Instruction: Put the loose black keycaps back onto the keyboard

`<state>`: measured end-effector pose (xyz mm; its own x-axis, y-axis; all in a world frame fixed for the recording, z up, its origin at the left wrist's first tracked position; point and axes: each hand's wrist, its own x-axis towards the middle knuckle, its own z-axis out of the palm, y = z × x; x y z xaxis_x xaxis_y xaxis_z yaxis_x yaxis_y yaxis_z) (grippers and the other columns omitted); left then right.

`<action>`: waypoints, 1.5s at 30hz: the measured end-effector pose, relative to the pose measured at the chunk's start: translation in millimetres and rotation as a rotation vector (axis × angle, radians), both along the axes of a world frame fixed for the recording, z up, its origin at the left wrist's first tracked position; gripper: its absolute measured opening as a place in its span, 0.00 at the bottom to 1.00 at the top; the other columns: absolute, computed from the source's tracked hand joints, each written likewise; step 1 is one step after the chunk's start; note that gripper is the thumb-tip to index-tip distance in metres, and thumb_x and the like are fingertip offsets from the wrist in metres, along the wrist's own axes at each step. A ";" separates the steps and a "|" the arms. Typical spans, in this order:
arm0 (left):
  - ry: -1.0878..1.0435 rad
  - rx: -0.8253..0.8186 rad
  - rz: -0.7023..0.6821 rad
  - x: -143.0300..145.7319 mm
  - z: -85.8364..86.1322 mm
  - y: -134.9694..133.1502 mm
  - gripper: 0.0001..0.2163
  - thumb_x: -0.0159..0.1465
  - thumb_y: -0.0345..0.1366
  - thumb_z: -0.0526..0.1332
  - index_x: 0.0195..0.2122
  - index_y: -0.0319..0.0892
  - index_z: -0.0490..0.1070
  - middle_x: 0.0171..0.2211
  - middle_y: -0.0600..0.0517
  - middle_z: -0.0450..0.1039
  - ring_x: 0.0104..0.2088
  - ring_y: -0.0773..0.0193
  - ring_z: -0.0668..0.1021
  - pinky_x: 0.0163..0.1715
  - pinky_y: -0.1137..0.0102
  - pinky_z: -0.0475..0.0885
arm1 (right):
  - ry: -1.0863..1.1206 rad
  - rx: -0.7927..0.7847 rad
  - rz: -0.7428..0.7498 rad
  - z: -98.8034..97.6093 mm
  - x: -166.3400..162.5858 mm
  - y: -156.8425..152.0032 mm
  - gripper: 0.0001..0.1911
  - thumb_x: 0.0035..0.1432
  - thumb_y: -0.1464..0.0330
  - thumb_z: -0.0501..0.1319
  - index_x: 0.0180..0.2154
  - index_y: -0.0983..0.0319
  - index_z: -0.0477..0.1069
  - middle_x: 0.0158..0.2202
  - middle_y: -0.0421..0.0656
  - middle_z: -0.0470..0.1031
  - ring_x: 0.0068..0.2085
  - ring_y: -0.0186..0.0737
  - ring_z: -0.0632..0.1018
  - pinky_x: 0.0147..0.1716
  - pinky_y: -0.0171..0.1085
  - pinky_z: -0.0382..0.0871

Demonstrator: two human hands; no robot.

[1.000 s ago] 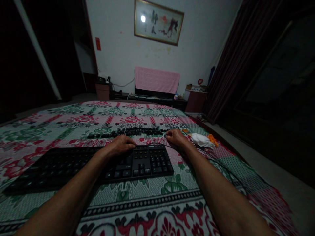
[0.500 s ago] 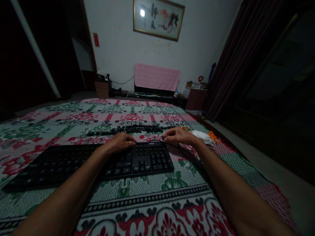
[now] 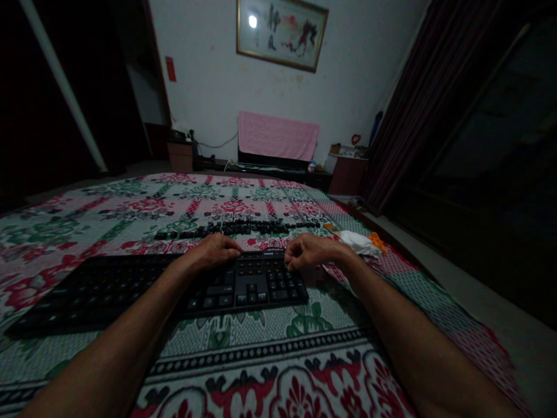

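Note:
A black computer keyboard lies across the patterned bedspread, with bare switch spots showing in the upper rows at its right end. My left hand rests on the keyboard's far edge, fingers closed together over it. At the upper right corner, over the number pad, my right hand is closed in a pinch, fingertips down at the keys. The small black keycap in that pinch is mostly hidden by the fingers. Loose black keycaps form a long row on the bedspread just beyond the keyboard.
Right of the keycaps lie a white and orange bundle and a small orange piece. The bedspread has its edge along the right. Beyond the bed stands a low cabinet under a pink cloth.
My right hand has moved nearer and slightly left, from behind the keyboard's corner with a keycap down to the number pad's top right keys. My left hand has stayed in place.

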<state>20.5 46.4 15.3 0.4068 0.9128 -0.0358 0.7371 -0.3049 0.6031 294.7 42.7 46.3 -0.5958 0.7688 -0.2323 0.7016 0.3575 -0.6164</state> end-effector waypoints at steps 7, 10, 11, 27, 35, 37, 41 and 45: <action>0.036 -0.014 0.008 -0.7 1.3 -0.2 0.17 0.53 0.44 0.53 0.36 0.43 0.75 0.31 0.54 0.76 0.34 0.61 0.75 0.32 0.73 0.66 | 0.001 -0.060 -0.017 3.5 -1.5 -0.5 0.10 0.40 0.68 0.64 0.29 0.65 0.73 0.24 0.37 0.73 0.24 0.28 0.69 0.23 0.27 0.61; 0.131 0.048 0.051 6.3 7.6 -5.2 0.16 0.53 0.42 0.53 0.38 0.44 0.75 0.34 0.52 0.76 0.36 0.60 0.74 0.34 0.72 0.65 | 0.001 -0.089 -0.041 1.4 -1.1 1.5 0.10 0.39 0.68 0.65 0.28 0.65 0.73 0.23 0.36 0.72 0.23 0.27 0.68 0.22 0.27 0.60; 0.184 0.121 0.080 11.4 10.5 -8.4 0.15 0.53 0.40 0.54 0.39 0.45 0.74 0.36 0.51 0.75 0.38 0.60 0.74 0.36 0.72 0.65 | 0.005 -0.100 -0.047 0.5 -0.9 2.3 0.11 0.38 0.68 0.65 0.28 0.65 0.73 0.23 0.36 0.72 0.23 0.26 0.68 0.22 0.27 0.60; 0.341 0.478 -0.358 70.9 6.3 -42.2 0.18 0.58 0.33 0.51 0.48 0.56 0.67 0.30 0.51 0.64 0.33 0.63 0.67 0.31 0.71 0.61 | 0.011 -0.198 -0.035 -1.0 1.0 5.9 0.13 0.37 0.66 0.66 0.29 0.64 0.72 0.20 0.34 0.69 0.21 0.26 0.66 0.21 0.27 0.58; 0.377 0.465 -0.331 73.6 8.1 -44.6 0.18 0.60 0.34 0.50 0.49 0.56 0.66 0.31 0.50 0.63 0.33 0.63 0.67 0.31 0.70 0.61 | 0.055 -0.240 0.010 4.7 2.5 2.9 0.13 0.41 0.64 0.64 0.31 0.65 0.72 0.20 0.33 0.67 0.21 0.25 0.65 0.20 0.26 0.57; 0.378 0.466 -0.343 73.4 8.0 -44.5 0.18 0.60 0.33 0.50 0.49 0.56 0.66 0.30 0.50 0.63 0.33 0.63 0.67 0.31 0.70 0.61 | 0.078 -0.257 0.026 6.5 2.5 2.2 0.13 0.42 0.63 0.63 0.30 0.66 0.72 0.19 0.33 0.66 0.20 0.24 0.64 0.20 0.26 0.57; 0.389 0.478 -0.350 73.3 7.8 -44.6 0.18 0.60 0.34 0.49 0.49 0.56 0.66 0.30 0.51 0.62 0.33 0.63 0.67 0.31 0.70 0.61 | 0.096 -0.260 0.032 2.9 3.4 5.2 0.14 0.41 0.62 0.64 0.30 0.66 0.73 0.19 0.33 0.67 0.21 0.25 0.64 0.20 0.27 0.56; 0.409 0.490 -0.352 74.0 8.9 -45.6 0.18 0.60 0.33 0.49 0.49 0.55 0.66 0.30 0.50 0.62 0.32 0.63 0.67 0.31 0.70 0.61 | 0.094 -0.245 0.030 -0.4 3.7 7.1 0.13 0.41 0.63 0.64 0.30 0.66 0.73 0.19 0.34 0.67 0.21 0.25 0.65 0.21 0.27 0.57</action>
<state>94.5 0.8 24.2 0.7211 0.6802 0.1317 0.6826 -0.7300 0.0335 298.4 49.7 46.0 -0.6454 0.6782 -0.3515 0.6282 0.2094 -0.7494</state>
